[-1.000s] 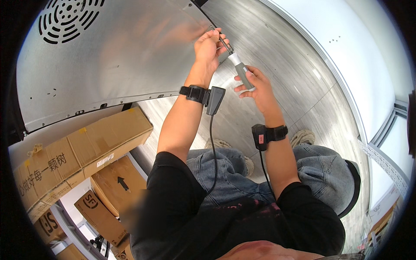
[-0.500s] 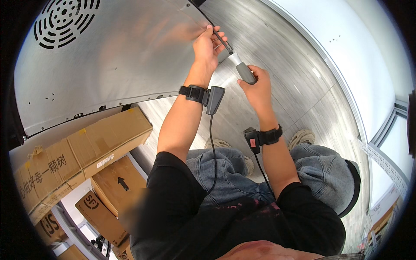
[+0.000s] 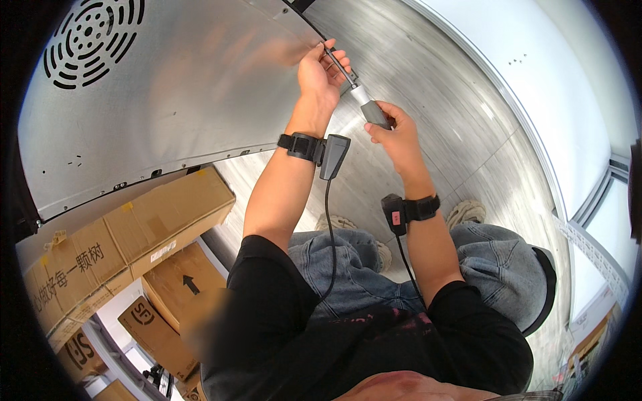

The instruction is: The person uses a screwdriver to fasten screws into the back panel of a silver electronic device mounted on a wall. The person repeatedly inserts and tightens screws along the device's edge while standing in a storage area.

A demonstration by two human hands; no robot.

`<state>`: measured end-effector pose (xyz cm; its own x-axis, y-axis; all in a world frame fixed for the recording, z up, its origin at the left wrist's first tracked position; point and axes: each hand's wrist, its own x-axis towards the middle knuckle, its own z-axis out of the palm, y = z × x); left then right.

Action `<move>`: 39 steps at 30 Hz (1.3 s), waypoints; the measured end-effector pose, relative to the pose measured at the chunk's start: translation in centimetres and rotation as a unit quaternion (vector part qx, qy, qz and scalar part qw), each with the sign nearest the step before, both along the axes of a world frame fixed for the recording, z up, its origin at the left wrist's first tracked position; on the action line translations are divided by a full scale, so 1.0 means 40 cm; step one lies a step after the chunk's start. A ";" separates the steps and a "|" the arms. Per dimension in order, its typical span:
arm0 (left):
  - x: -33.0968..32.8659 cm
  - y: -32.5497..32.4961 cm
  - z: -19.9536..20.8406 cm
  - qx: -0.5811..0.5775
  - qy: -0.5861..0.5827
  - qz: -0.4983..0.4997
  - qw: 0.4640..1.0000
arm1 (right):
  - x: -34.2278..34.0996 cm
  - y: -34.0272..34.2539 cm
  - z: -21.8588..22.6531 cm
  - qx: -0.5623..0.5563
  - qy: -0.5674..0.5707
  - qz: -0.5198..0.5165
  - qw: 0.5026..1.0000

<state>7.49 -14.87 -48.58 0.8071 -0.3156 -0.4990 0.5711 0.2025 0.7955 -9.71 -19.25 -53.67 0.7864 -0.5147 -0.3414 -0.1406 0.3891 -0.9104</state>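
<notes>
Pinching screwdriver handle (image 3: 376,116) in closed right grip (image 3: 398,136); cradling shaft (image 3: 340,67) ahead in loosely curled left grip (image 3: 317,80), probably for steadier alignment beside metal panel (image 3: 207,87), leftward of grips.

- Floor (image 3: 455,157): pale grey wood-look planks, seams visible, glare streaks (image 3: 491,110) right of centre.
- Upper right: white wall panel (image 3: 562,87), looks bowed through the fisheye, few small dark marks (image 3: 517,62) on it, edging strip (image 3: 527,125) along floor side.
- Far right: grey metal frame (image 3: 597,194), perforated pale strip (image 3: 592,257) below.
- Lower left: long cardboard box (image 3: 174,200), smaller cartons (image 3: 200,267) near it.
- Lighting bright.
</notes>
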 end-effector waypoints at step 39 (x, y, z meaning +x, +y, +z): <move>0.002 0.001 -0.012 -0.082 0.055 0.029 0.995 | 0.014 0.025 -0.012 -0.101 -0.041 -0.017 0.994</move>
